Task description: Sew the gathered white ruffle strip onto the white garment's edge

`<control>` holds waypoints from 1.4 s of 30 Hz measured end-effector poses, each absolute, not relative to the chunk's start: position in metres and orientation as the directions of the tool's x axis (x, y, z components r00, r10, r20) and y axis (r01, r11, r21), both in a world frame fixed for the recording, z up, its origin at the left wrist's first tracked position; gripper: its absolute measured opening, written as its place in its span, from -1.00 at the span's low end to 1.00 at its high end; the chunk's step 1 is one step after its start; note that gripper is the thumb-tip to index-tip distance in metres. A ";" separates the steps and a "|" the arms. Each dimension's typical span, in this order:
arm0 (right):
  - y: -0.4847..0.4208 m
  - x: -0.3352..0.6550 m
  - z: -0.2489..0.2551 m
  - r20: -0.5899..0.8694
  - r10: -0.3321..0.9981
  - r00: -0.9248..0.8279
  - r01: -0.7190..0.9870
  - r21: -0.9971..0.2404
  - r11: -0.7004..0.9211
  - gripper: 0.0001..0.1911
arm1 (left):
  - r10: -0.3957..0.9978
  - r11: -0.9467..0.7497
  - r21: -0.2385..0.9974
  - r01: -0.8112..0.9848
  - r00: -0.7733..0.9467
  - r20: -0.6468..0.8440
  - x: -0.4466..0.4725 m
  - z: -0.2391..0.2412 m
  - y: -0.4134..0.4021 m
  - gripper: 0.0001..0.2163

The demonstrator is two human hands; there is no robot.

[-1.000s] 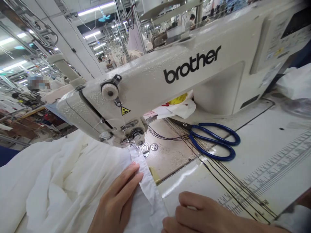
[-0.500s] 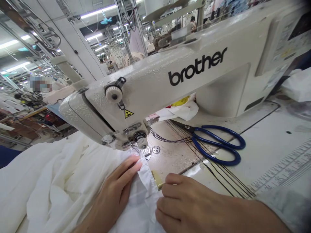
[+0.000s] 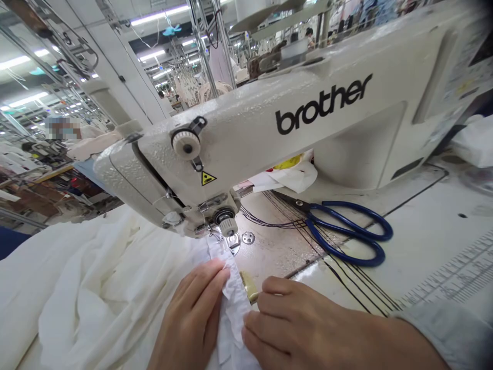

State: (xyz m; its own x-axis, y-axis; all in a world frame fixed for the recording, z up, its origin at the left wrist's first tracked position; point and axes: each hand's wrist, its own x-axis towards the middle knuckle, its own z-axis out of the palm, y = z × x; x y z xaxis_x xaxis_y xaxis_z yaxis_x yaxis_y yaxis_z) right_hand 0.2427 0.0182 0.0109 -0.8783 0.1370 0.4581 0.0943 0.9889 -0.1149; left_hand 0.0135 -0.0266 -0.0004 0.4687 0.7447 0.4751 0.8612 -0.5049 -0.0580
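Factory aisles are stretching away behind a cream, pebble-textured Brother sewing machine (image 3: 246,128), with garments (image 3: 188,87) hanging on racks under long ceiling lights. Soft white woven cloth (image 3: 84,293) is bunching in loose folds on the left, and a narrow folded strip (image 3: 233,313) of it is running up under the presser foot (image 3: 227,228). The left hand (image 3: 190,318) is holding that strip down, its closed fingers (image 3: 215,272) pressing on the crumpled layers, while the right hand (image 3: 304,326) is pinching the strip's other edge with curled fingers (image 3: 254,329). A small brass-coloured piece (image 3: 248,287) is sitting just beside those fingers. Blue-handled scissors (image 3: 346,220) are lying well apart on the white table (image 3: 423,241).
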 end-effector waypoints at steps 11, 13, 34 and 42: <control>0.016 0.242 0.008 0.405 0.167 -0.899 0.090 -0.203 0.975 -0.83 | 0.776 -0.514 -0.017 0.857 0.474 0.416 0.003 -0.002 -0.025 -0.66; 0.016 0.243 0.010 0.395 0.163 -0.904 0.085 -0.208 0.974 -0.85 | 0.765 -0.522 -0.023 0.852 0.481 0.428 0.005 -0.002 -0.025 -0.67; 0.032 0.224 0.007 0.420 0.196 -0.886 0.146 -0.147 0.978 -0.81 | 0.679 -0.627 -0.057 0.777 0.581 0.448 -0.005 0.003 -0.008 -0.71; 0.034 0.227 0.015 0.349 0.223 -0.910 0.160 -0.200 0.967 -0.86 | 0.753 -0.579 0.045 0.814 0.512 0.413 -0.007 -0.004 -0.009 -0.73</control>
